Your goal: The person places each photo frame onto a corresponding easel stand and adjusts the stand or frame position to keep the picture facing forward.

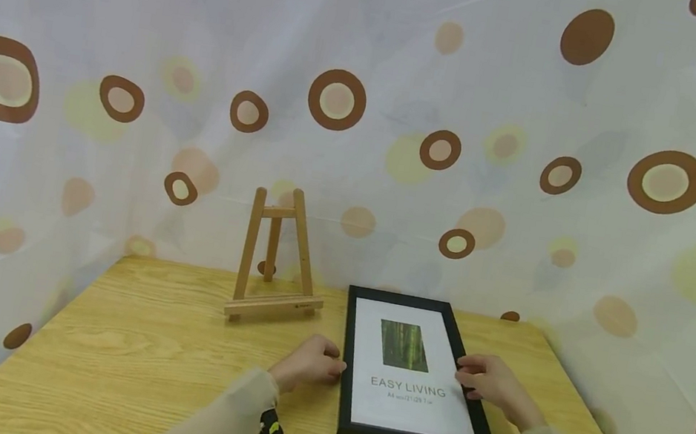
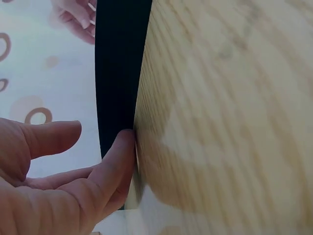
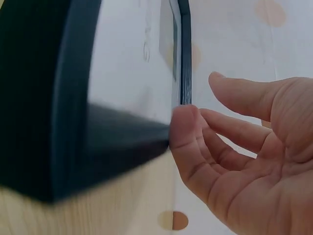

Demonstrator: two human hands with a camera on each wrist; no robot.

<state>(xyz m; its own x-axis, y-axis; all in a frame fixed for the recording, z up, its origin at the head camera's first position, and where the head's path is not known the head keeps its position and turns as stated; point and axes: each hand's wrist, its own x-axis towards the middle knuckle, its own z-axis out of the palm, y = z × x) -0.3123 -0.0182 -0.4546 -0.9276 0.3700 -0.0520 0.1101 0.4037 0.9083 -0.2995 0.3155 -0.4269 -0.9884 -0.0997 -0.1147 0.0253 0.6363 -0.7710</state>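
A black picture frame (image 1: 349, 397) lies face up on the right part of the table, its white insert carrying a small forest picture and the words EASY LIVING. At its left side is my left hand (image 1: 314, 362), fingertips against the black border and thumb (image 2: 56, 138) held apart from it. Across from it, my right hand (image 1: 496, 385) touches the right border. The right wrist view shows a fingertip (image 3: 185, 122) at the frame's side and the thumb standing away. Behind and left of the frame stands a small wooden easel (image 1: 274, 305), holding nothing.
The wooden table (image 1: 118, 355) ends at a wall of white sheeting (image 1: 386, 50) with brown and yellow spots, which also closes in both sides. The easel stands near the table's back edge. A black device is strapped on each wrist.
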